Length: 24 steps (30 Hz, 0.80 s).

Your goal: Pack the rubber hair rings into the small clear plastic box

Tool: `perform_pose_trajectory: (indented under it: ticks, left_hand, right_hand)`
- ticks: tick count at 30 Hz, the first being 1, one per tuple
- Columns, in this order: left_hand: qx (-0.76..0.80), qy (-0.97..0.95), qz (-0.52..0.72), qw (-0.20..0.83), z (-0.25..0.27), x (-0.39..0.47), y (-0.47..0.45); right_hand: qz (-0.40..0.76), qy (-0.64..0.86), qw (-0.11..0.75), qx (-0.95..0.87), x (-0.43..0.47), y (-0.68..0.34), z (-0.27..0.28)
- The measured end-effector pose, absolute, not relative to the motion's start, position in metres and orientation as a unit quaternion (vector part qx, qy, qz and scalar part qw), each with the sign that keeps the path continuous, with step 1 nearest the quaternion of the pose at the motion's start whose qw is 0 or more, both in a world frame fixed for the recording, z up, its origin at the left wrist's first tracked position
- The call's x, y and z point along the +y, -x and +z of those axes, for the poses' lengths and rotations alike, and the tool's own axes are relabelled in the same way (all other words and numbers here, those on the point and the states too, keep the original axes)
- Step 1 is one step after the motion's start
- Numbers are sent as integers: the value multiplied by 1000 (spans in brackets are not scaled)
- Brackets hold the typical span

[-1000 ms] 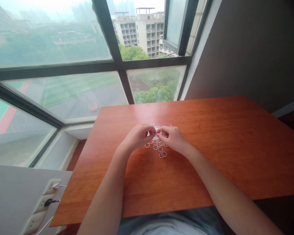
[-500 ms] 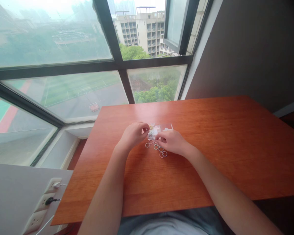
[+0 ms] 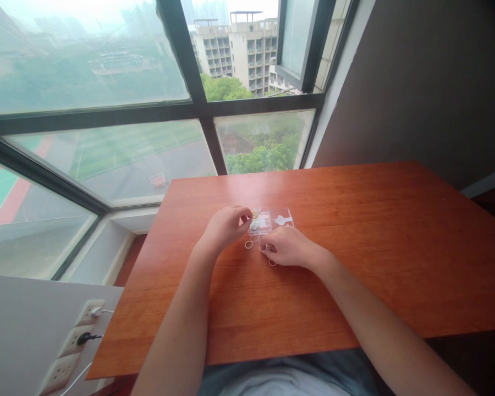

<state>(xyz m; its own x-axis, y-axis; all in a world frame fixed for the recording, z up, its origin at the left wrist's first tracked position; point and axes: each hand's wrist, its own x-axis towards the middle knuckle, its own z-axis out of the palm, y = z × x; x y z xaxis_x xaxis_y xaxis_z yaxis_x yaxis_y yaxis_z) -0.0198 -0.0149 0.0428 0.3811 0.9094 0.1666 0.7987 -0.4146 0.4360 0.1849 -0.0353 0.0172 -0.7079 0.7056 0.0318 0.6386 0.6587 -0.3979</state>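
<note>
A small clear plastic box [image 3: 264,220] with compartments lies on the table, its clear lid [image 3: 286,212] folded out to the right. Whitish rings [image 3: 254,226] and some gold-coloured pieces [image 3: 254,214] sit in its left compartments. My left hand [image 3: 231,223] holds the box's left edge between thumb and curled fingers. In front of the box, my right hand [image 3: 286,246] reaches down to several loose white rings, its fingertips pinched at one ring [image 3: 261,248]. Another loose ring [image 3: 248,245] lies to the left. My right hand covers part of the ring group.
The reddish-brown wooden table [image 3: 375,247] extends far to the right. Behind it stand dark-framed windows [image 3: 202,107], and a grey wall [image 3: 421,93] is at the right. Sockets with plugs [image 3: 80,338] are on the low wall at left.
My right hand has moved from the box's front edge down toward me onto the loose rings, uncovering more of the lid. My left hand has stayed at the box.
</note>
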Motion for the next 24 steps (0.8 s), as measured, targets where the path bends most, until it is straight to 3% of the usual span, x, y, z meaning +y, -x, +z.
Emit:
perform_pose_trajectory:
  ticks: [6,15,24]
  left_hand:
    - [514,-817,205,160,43,-15,20]
    - [474,-823,227,217,46,-18,13]
    - [445,-827,219,264,40,-18,9]
  right_hand:
    - [187,391,106,-895,-36,-181,14]
    - [328,431,264,-798,-23,-191,20]
    - [385,452,309,-743,-21,-192,23]
